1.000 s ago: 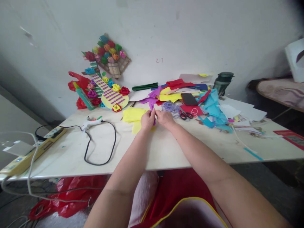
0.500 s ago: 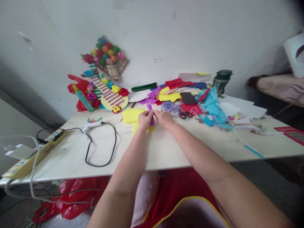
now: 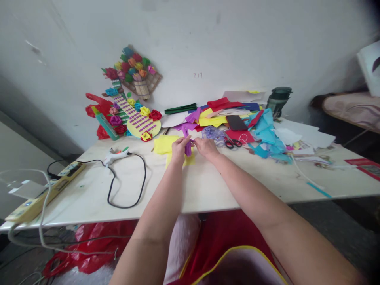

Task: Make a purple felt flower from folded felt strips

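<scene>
The purple paper, pinched in the left hand over the yellow paper, appeared gathered mid-length with its ends unfinished; whether the narrowed right hand gripped it could not be determined.

A scuffed, pale grey wall faces me, with "217" written small on it. My white table stands close against it. To my right is a seat-like surface under pale patterned cloth; dark grey floor shows below. The light is soft.
</scene>
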Available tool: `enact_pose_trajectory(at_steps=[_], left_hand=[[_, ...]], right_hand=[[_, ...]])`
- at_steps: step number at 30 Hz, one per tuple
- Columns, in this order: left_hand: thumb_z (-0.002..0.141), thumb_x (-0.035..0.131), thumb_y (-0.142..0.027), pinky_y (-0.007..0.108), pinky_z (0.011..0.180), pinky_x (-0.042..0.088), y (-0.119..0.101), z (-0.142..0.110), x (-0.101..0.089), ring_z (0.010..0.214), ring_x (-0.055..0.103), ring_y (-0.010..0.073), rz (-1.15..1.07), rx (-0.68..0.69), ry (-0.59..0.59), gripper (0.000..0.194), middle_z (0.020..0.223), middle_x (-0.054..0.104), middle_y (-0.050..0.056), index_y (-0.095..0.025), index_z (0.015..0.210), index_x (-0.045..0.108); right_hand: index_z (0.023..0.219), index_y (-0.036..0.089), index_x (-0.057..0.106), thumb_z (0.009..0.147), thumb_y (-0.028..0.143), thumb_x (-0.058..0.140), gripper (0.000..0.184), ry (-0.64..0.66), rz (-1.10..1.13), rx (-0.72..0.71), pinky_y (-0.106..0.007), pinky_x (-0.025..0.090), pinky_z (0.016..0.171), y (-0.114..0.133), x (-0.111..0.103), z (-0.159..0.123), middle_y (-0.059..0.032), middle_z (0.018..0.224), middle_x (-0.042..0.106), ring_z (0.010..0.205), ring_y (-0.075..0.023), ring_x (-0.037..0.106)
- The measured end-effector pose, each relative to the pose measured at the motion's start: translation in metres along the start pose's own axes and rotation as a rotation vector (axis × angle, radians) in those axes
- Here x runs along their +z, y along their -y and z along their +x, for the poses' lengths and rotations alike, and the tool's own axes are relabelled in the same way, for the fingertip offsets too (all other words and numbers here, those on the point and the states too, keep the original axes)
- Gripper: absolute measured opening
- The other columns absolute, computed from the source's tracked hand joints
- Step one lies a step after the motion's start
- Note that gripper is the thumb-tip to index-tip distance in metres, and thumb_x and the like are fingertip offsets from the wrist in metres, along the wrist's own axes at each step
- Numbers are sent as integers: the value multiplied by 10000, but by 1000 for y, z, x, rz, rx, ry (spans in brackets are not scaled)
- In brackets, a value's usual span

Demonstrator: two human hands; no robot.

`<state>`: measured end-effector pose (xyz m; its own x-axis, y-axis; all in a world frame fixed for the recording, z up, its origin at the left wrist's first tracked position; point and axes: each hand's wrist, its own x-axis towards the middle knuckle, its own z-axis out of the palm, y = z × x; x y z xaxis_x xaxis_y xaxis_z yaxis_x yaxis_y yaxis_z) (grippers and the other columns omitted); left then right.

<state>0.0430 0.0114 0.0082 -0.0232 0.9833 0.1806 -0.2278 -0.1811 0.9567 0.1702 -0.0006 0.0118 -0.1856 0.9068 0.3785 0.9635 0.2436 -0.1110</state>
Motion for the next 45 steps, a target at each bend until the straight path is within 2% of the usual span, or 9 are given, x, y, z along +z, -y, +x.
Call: enact_pose_trajectory(at_steps=[6,15,19,23,28,34,40,45], left_hand=[[654,718,-347,207,460,363,3,3,-2,446,528,86,-164,-56,85,254,529,617,3,-139,738,598],[693,688,-368,220,479,394,7,6,-4,539,590,126,-124,-121,134,294,601,679,47,-119,843,649],[711,667,-387,223,426,366,7,8,-7,495,562,112,-134,-146,102,324,676,709,53,-126,903,653],[734,646,-393,218,428,389,5,8,-10,449,523,86,-189,-150,98,339,745,724,54,-132,950,633],[763,623,-398,208,448,408,5,10,-11,450,515,76,-211,-132,79,357,813,729,76,-124,992,606],[745,647,-434,221,489,440,6,10,-11,515,569,94,-206,-121,82,393,798,706,49,-141,1004,607],[708,692,-444,225,545,476,9,11,-11,658,645,141,-189,-103,78,404,782,708,62,-143,967,622],[687,715,-446,212,519,469,13,14,-12,645,638,132,-178,-94,111,427,821,718,73,-140,973,628]], right_hand=[[1089,220,659,962,386,286,428,-9,26,12,-269,346,641,0,1,-1,-91,933,723,819,-198,643],[1115,272,659,938,389,334,388,8,58,35,-274,370,663,-8,7,-1,-76,922,726,835,-206,646],[1215,250,592,931,360,343,393,-25,105,77,-290,395,700,-7,6,-1,-81,955,723,863,-221,650],[1338,184,468,918,316,353,456,-113,166,143,-313,403,732,-7,1,-2,-91,945,723,853,-239,652],[1194,136,555,902,301,373,381,-204,250,137,-296,387,707,-5,-4,-2,-87,871,725,819,-230,650],[957,182,675,868,383,458,309,-165,354,46,-261,395,682,1,-4,-3,-44,803,726,783,-184,650],[987,219,716,848,394,509,305,-108,409,63,-256,435,708,2,-4,-2,-33,893,745,833,-170,662],[1008,246,724,837,355,520,288,-91,395,56,-259,456,728,1,-1,-1,-22,944,747,869,-172,670]])
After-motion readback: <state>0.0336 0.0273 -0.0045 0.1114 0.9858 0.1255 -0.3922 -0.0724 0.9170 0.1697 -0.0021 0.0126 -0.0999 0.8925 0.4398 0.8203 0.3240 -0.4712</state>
